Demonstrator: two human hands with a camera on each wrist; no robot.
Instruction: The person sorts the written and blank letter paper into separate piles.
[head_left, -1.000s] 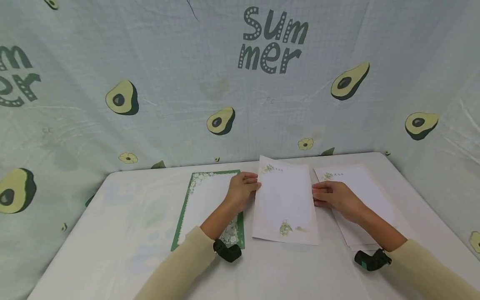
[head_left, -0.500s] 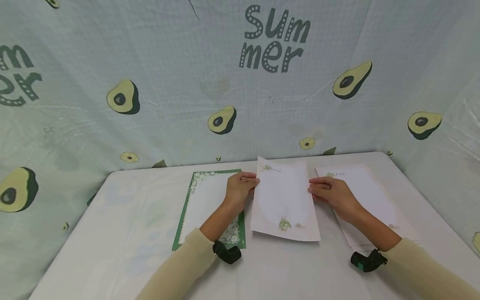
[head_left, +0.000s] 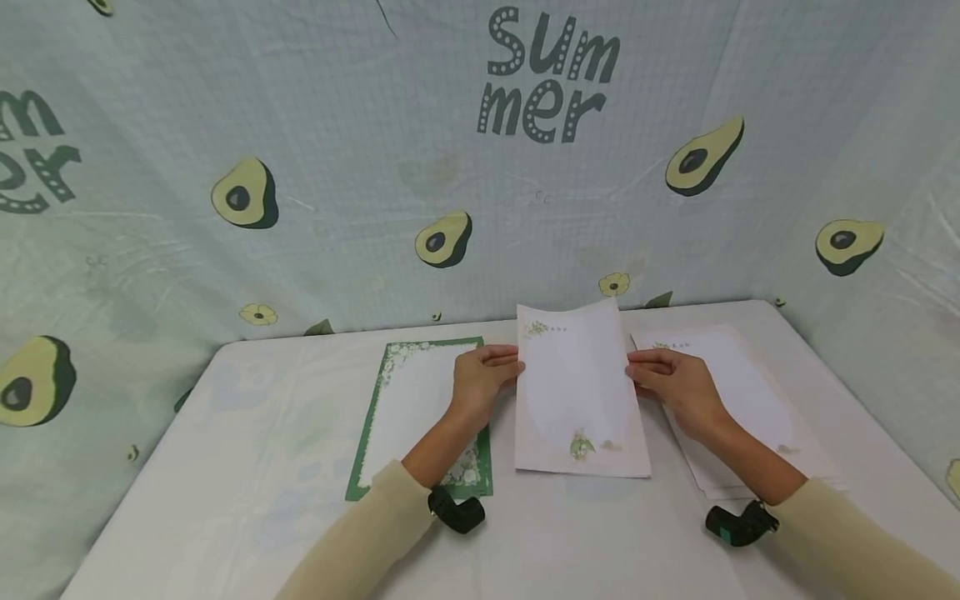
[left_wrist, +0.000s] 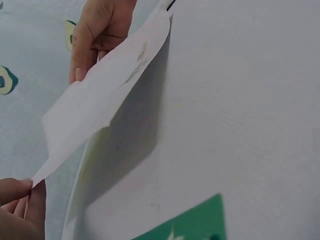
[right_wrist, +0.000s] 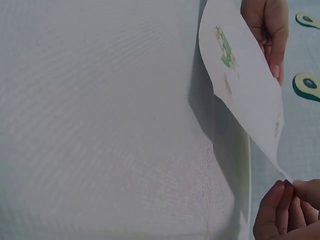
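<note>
A sheet of pale pink-edged stationery paper, printed with small green flowers, is held up between both hands above the table. My left hand pinches its left edge between thumb and fingers, and my right hand pinches the right edge. In both wrist views the sheet bows and casts a shadow on the tabletop beneath it. Under my left forearm lies a green-bordered floral sheet. Beneath my right hand rests a stack of matching pink-edged sheets.
The white-covered table ends at its back edge against a hanging cloth printed with avocados and lettering. Each wrist carries a black camera, one on the left and one on the right.
The held sheet has risen slightly and shifted a little right, its top right corner now lifted higher. Both hands keep hold of its edges; the right hand has moved slightly. The other sheets stay put.
</note>
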